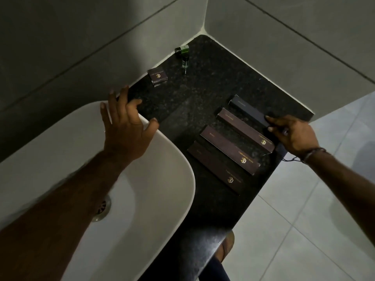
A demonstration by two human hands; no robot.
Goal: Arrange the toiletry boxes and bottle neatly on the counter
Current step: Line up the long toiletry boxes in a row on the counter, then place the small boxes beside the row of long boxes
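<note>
On the black speckled counter, three long brown boxes lie side by side at an angle: one, a second, and a third nearest the sink. Behind them lies a long dark blue box. My right hand pinches its near end between thumb and fingertips. A small brown box sits by the left wall. A small green bottle is near the back corner. My left hand rests with fingers spread on the counter's edge beside the sink, holding nothing that I can see.
A white sink with a metal drain fills the lower left. Grey tiled walls close the counter at the back and left. The counter's right edge drops to a light tiled floor, where a sandalled foot shows.
</note>
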